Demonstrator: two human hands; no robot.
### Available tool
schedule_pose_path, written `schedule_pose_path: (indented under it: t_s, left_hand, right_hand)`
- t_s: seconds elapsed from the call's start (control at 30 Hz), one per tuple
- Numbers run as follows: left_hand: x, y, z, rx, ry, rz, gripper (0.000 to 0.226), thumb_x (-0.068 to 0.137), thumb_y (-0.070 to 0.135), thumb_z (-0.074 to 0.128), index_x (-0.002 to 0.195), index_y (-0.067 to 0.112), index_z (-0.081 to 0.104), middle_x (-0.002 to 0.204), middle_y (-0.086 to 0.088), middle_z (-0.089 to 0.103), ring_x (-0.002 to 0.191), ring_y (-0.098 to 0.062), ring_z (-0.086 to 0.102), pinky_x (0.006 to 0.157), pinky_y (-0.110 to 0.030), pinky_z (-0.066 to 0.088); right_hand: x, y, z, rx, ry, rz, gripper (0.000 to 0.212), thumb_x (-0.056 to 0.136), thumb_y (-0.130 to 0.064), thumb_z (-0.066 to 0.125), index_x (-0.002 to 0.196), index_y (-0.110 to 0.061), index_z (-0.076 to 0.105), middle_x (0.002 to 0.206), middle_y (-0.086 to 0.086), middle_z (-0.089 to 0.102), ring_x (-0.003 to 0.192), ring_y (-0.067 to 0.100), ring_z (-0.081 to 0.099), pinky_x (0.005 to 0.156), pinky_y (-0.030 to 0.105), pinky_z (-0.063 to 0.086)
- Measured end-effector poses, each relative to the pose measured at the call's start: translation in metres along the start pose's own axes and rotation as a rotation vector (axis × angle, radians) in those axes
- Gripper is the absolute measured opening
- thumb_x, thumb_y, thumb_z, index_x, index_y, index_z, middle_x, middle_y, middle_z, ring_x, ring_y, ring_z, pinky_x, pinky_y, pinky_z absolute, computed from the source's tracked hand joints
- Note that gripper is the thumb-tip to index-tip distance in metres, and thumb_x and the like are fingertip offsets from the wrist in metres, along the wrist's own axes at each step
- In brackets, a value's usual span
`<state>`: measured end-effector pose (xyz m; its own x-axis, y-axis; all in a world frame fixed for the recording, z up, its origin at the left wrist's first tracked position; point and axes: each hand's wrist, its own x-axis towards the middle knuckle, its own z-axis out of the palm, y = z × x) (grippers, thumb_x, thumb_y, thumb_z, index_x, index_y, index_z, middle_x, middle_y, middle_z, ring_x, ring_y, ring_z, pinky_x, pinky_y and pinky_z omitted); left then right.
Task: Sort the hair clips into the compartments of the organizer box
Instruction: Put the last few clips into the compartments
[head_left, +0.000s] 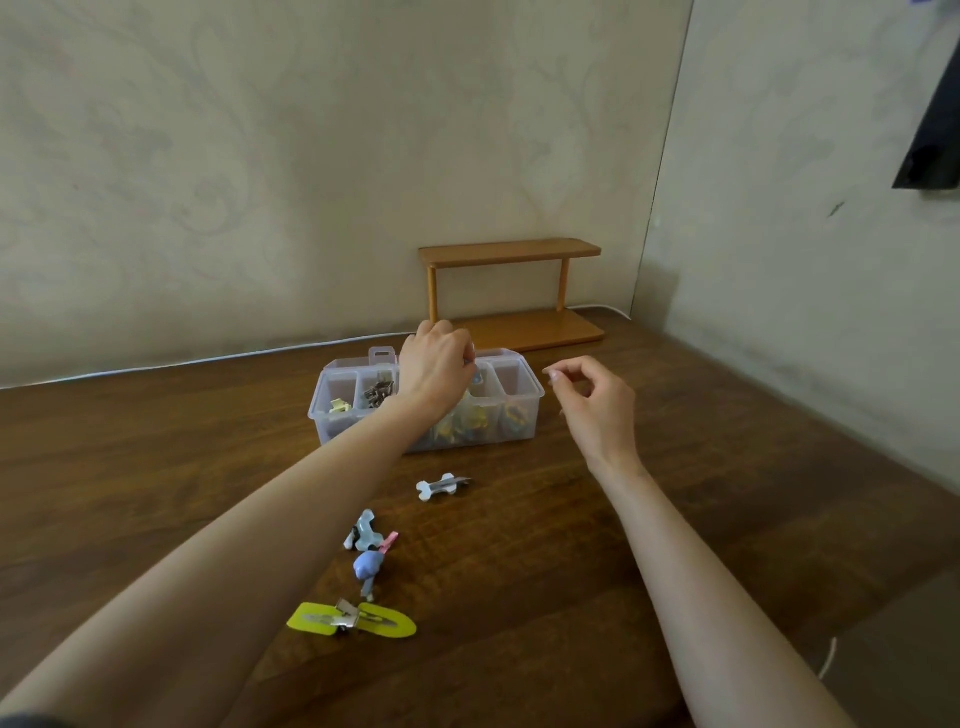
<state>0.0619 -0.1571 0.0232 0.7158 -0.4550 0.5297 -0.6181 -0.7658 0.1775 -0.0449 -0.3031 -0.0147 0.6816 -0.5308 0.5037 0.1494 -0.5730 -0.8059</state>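
Note:
A clear plastic organizer box (524, 389) stands on the wooden table, with clips in several compartments. My left hand (435, 364) hovers over its middle compartments, fingers pinched on a small blue clip (471, 365) that is mostly hidden. My right hand (592, 400) floats just right of the box, fingers loosely curled and holding nothing. Loose on the table nearer to me lie a white bone-shaped clip (441, 486), a pale blue clip (365, 530), a pink clip (388, 542), a lavender clip (369, 569) and a flat yellow clip (352, 619).
A small two-tier wooden shelf (511, 291) stands behind the box against the wall. A white cable (208, 359) runs along the table's back edge. The wall corner closes in at right, with a dark object (930, 140) hanging there.

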Motion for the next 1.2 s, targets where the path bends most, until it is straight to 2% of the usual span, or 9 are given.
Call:
schedule_pose_path:
  t_s: [0.13, 0.23, 0.4, 0.57, 0.7, 0.8, 0.97, 1.07, 1.2]
  left_hand:
    - [-0.005, -0.002, -0.001, -0.023, -0.086, 0.031, 0.034, 0.09, 0.046, 0.051, 0.092, 0.016, 0.067, 0.104, -0.007, 0.056, 0.103, -0.024, 0.046, 0.085, -0.037, 0.042]
    - [-0.017, -0.008, -0.015, -0.083, -0.013, 0.037, 0.035, 0.093, 0.042, 0.046, 0.091, 0.013, 0.066, 0.098, -0.006, 0.056, 0.098, -0.023, 0.046, 0.078, -0.032, 0.039]
    - [-0.046, -0.026, -0.037, -0.174, 0.051, 0.028, 0.023, 0.092, 0.031, 0.053, 0.095, 0.011, 0.066, 0.099, -0.005, 0.057, 0.098, -0.019, 0.046, 0.075, -0.027, 0.037]
    - [-0.074, -0.042, -0.045, -0.181, 0.065, 0.011, 0.018, 0.09, 0.027, 0.056, 0.093, 0.012, 0.065, 0.095, 0.0, 0.055, 0.093, -0.014, 0.044, 0.07, -0.025, 0.035]
    - [-0.086, -0.051, -0.043, -0.224, 0.046, 0.008, 0.013, 0.09, 0.024, 0.057, 0.092, 0.014, 0.064, 0.095, 0.003, 0.053, 0.094, -0.011, 0.043, 0.072, -0.024, 0.036]
    - [-0.092, -0.056, -0.042, -0.232, 0.037, -0.006, 0.01, 0.089, 0.026, 0.057, 0.09, 0.017, 0.063, 0.095, 0.005, 0.052, 0.095, -0.01, 0.042, 0.07, -0.025, 0.037]
    - [-0.097, -0.057, -0.039, -0.243, 0.03, 0.006, 0.011, 0.089, 0.023, 0.057, 0.091, 0.014, 0.064, 0.094, 0.004, 0.052, 0.092, -0.011, 0.043, 0.066, -0.022, 0.035]
    - [-0.096, -0.058, -0.042, -0.266, 0.027, 0.02, 0.01, 0.089, 0.023, 0.057, 0.091, 0.015, 0.064, 0.093, 0.004, 0.053, 0.09, -0.011, 0.046, 0.067, -0.024, 0.038]
    - [-0.094, -0.056, -0.05, -0.296, 0.052, 0.042, 0.009, 0.09, 0.02, 0.057, 0.09, 0.014, 0.063, 0.091, 0.003, 0.057, 0.085, -0.012, 0.05, 0.066, -0.027, 0.045]
  right_hand:
    - [-0.001, -0.002, 0.0, 0.001, -0.001, -0.028, 0.01, 0.091, -0.017, 0.058, 0.095, -0.017, 0.067, 0.092, -0.004, 0.066, 0.084, 0.008, 0.06, 0.076, 0.03, 0.056]
    - [-0.002, -0.004, 0.001, 0.001, -0.009, -0.049, 0.009, 0.091, -0.017, 0.058, 0.093, -0.019, 0.066, 0.091, -0.006, 0.065, 0.084, 0.007, 0.06, 0.075, 0.027, 0.054]
    - [-0.007, -0.013, 0.002, 0.045, -0.079, -0.091, 0.008, 0.09, -0.016, 0.059, 0.093, -0.018, 0.067, 0.088, -0.006, 0.066, 0.082, 0.007, 0.061, 0.067, 0.016, 0.048]
    - [-0.021, -0.024, 0.009, 0.032, -0.347, -0.165, 0.008, 0.088, -0.012, 0.061, 0.092, -0.016, 0.067, 0.081, -0.007, 0.062, 0.077, 0.009, 0.059, 0.066, 0.019, 0.047]
    - [-0.029, -0.027, 0.021, -0.118, -0.66, -0.167, 0.014, 0.084, -0.023, 0.068, 0.098, -0.021, 0.069, 0.094, -0.01, 0.063, 0.088, 0.005, 0.056, 0.076, 0.023, 0.047]
    - [-0.033, -0.026, 0.028, -0.216, -0.796, -0.161, 0.022, 0.08, -0.031, 0.072, 0.101, -0.028, 0.07, 0.099, -0.011, 0.06, 0.092, 0.005, 0.054, 0.079, 0.024, 0.046]
    - [-0.036, -0.026, 0.032, -0.277, -0.825, -0.186, 0.023, 0.074, -0.033, 0.077, 0.094, -0.027, 0.068, 0.1, -0.009, 0.059, 0.091, 0.007, 0.056, 0.082, 0.031, 0.051]
    - [-0.036, -0.029, 0.031, -0.244, -0.824, -0.131, 0.024, 0.074, -0.029, 0.078, 0.093, -0.025, 0.065, 0.098, -0.009, 0.06, 0.086, 0.005, 0.057, 0.075, 0.024, 0.048]
    - [-0.036, -0.032, 0.026, -0.139, -0.838, -0.065, 0.022, 0.078, -0.014, 0.075, 0.093, -0.022, 0.062, 0.093, -0.007, 0.061, 0.078, 0.003, 0.056, 0.066, 0.016, 0.043]
